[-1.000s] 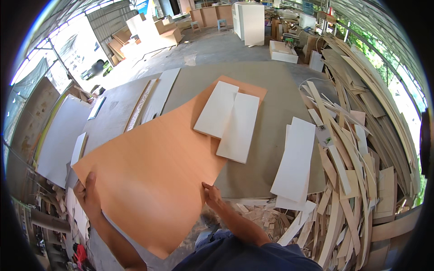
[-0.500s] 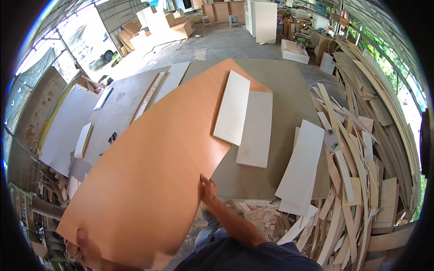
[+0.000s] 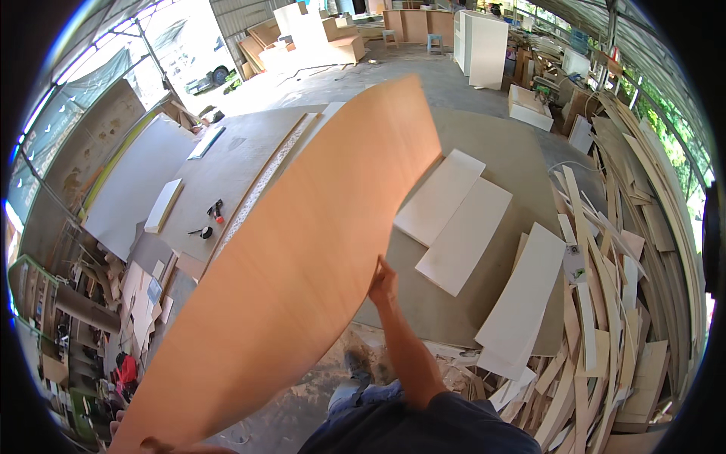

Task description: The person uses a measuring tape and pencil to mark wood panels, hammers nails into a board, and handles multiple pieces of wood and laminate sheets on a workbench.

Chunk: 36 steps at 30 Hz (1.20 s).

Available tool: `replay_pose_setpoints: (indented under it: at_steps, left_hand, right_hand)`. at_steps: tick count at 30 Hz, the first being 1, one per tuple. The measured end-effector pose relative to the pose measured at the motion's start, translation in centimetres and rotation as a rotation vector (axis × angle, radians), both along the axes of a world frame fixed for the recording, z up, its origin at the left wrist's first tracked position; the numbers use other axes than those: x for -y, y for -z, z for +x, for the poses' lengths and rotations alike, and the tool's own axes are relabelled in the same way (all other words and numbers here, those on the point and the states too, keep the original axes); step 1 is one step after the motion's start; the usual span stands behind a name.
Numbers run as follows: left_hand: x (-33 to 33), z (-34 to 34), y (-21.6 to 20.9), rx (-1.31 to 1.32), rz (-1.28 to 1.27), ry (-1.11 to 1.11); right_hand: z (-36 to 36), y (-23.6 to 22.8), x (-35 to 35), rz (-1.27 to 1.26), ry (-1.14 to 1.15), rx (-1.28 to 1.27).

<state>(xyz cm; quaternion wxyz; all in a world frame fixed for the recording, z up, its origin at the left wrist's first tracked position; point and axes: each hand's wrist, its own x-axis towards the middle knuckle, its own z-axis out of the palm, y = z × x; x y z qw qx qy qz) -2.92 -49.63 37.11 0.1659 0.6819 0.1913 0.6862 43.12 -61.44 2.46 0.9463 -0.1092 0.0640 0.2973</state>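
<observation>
Wood-grain sheet (image 3: 287,242), orange-brown and bowed along its length, runs slantwise from the lower left to over the tabletop (image 3: 503,155). We note the right hand (image 3: 384,286) pinching its right edge, about midway along. The left hand (image 3: 156,445) is at the near end; the sheet and the view's edge hide most of it, though as far as we can tell it is gripping the corner.

Just right of the sheet we have two white boards (image 3: 465,240) lying side by side on the tabletop. Farther right, a white panel (image 3: 523,291) lies over another near the corner, beside a heap of wood strips (image 3: 605,325). To the sheet's left we log a black-and-red tool (image 3: 217,211) and a short white block (image 3: 164,205).
</observation>
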Motion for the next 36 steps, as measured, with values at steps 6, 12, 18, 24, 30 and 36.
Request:
replay_pose_setpoints:
  at_steps: [6,12,18,24,30,36]
  left_hand:
    - [0.2,-1.7,1.4,0.024,-0.009,0.032]
    - [-0.5,-3.0,5.7,-0.06,-0.061,0.25]
    - [-0.9,2.9,13.5,-0.318,-0.588,0.832]
    - [1.6,10.4,25.2,-0.591,-1.001,0.978]
    - [2.9,13.4,30.6,-0.862,-0.894,1.235]
    - [-4.5,10.9,22.7,0.09,-0.799,1.493]
  right_hand:
    - [9.9,-0.2,4.0,0.224,0.162,0.374]
    - [13.4,-11.2,11.6,0.253,0.401,0.486]
    - [15.4,-25.7,24.7,0.323,0.386,0.965]
    - [13.3,-40.5,27.0,-0.205,0.754,1.116]
    - [10.5,-50.0,21.7,-0.153,0.607,1.484]
    - [2.3,-56.2,14.0,-0.359,0.555,1.716]
